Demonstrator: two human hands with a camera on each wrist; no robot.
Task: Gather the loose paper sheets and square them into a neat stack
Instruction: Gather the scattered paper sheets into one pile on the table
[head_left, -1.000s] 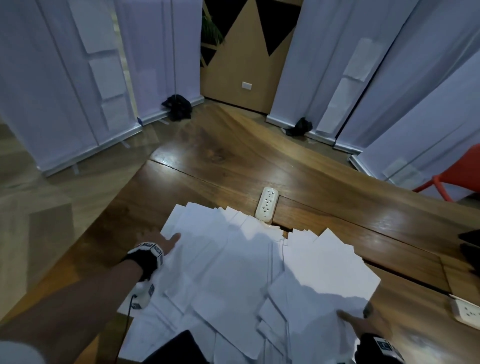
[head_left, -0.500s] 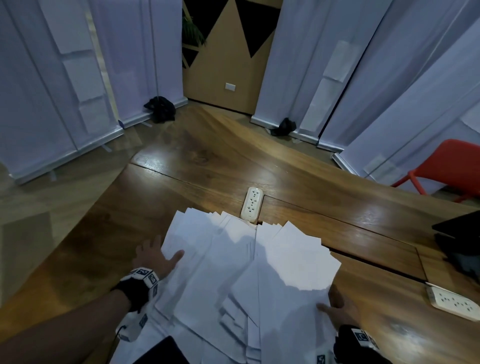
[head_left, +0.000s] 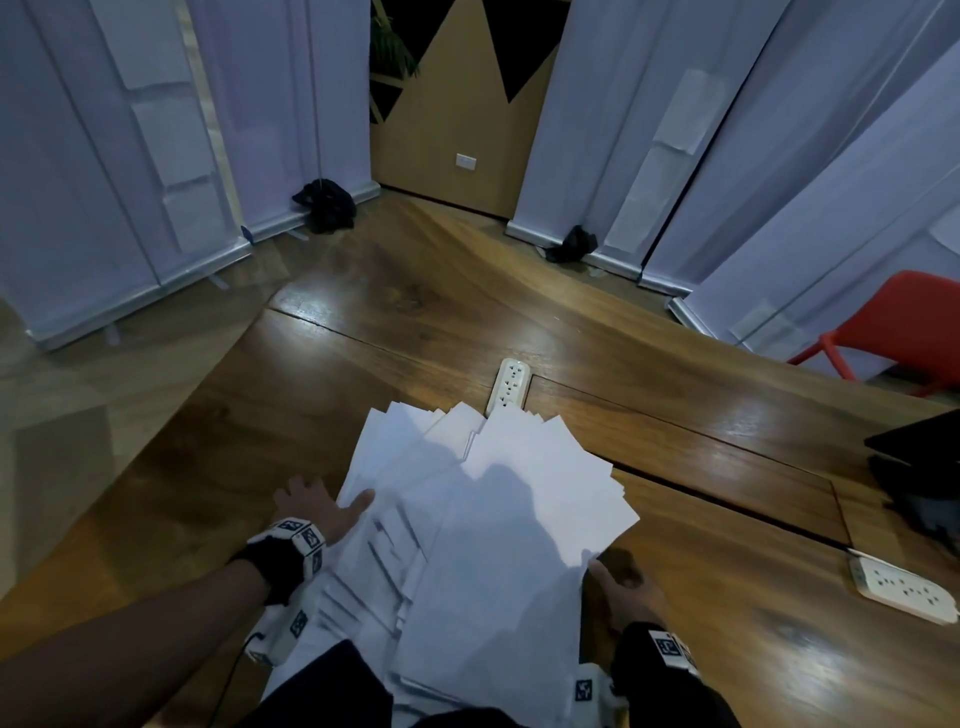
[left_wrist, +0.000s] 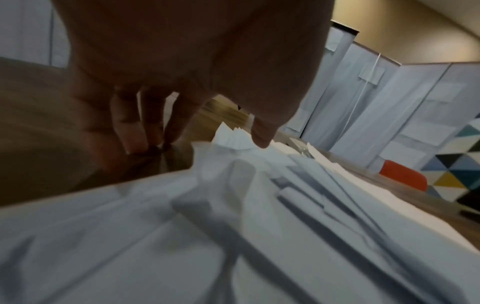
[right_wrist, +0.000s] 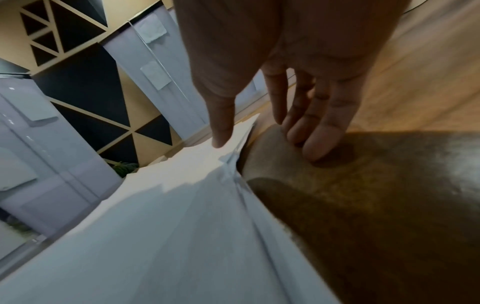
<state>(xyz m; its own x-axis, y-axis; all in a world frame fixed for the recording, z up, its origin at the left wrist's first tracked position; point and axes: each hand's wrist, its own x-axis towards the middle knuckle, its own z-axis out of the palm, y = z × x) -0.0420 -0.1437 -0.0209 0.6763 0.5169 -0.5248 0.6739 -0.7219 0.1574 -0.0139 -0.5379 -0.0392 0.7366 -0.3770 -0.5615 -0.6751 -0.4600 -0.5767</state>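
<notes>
A fanned heap of white paper sheets (head_left: 483, 519) lies on the wooden table (head_left: 727, 545) right in front of me, reaching to the near edge. My left hand (head_left: 319, 506) lies flat at the heap's left edge, fingers straight on the wood and thumb on the paper. My right hand (head_left: 626, 590) lies flat at the heap's right edge, thumb against the sheets. In the left wrist view the left hand (left_wrist: 197, 131) has its fingertips on the table beside the paper sheets (left_wrist: 233, 216). The right wrist view shows the right hand (right_wrist: 262, 137) with thumb on the paper sheets (right_wrist: 161, 226).
A white power strip (head_left: 510, 385) lies just beyond the heap, its near end under the sheets. A second power strip (head_left: 904, 588) lies at the right. A dark object (head_left: 919, 478) sits at the table's right edge, a red chair (head_left: 904, 327) behind it.
Both hands have slid inward, pushing the spread sheets together. The heap is narrower and piled higher than a second ago.
</notes>
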